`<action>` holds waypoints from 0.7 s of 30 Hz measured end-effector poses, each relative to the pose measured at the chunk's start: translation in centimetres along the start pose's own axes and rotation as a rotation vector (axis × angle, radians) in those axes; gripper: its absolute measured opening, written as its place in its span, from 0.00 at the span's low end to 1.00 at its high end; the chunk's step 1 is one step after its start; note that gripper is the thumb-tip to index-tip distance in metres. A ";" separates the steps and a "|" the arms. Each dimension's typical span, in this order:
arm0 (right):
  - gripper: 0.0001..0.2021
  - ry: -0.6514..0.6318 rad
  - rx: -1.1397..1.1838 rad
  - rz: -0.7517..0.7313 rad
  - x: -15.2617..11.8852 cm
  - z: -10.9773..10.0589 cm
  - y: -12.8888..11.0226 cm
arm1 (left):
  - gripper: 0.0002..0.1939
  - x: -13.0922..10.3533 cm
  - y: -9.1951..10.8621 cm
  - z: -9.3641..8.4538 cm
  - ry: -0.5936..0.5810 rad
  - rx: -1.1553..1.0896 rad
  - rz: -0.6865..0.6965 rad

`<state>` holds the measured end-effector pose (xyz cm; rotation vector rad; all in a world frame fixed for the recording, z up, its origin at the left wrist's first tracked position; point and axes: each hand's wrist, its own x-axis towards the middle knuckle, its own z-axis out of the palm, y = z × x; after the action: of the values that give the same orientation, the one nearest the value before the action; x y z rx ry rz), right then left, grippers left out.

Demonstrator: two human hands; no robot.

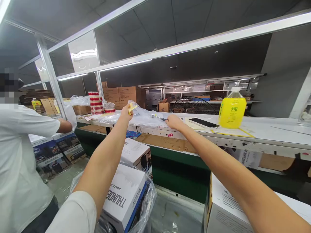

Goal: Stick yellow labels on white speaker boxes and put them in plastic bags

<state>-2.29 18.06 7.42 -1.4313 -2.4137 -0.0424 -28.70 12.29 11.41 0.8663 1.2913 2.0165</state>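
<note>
Both my arms reach forward over a green conveyor to a white shelf [267, 129]. My left hand [126, 113] pinches a small yellow piece [132, 107] attached to clear plastic wrapping [141, 117] lying on the shelf. My right hand [173, 122] rests on the shelf with its fingers closed around the dark handle of a small metal tool [157, 117], whose shiny head points left. A dark phone [203, 122] lies flat just right of that hand.
A yellow bottle [232, 108] stands on the shelf at right. Stacked red tape rolls [96, 102] stand at left. White product boxes [126, 195] in plastic lie below my arms. A person in a white shirt [21, 161] works at the left. Cardboard boxes [126, 95] stand behind.
</note>
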 end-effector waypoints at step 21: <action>0.46 -0.182 0.472 -0.190 -14.3 -15.1 3.3 | 0.07 -27.5 8.6 11.3 -0.716 -0.011 0.692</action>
<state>10.82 4.67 16.92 -1.0266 -2.4674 0.5951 -4.12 -5.50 17.21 1.9984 0.6041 1.8513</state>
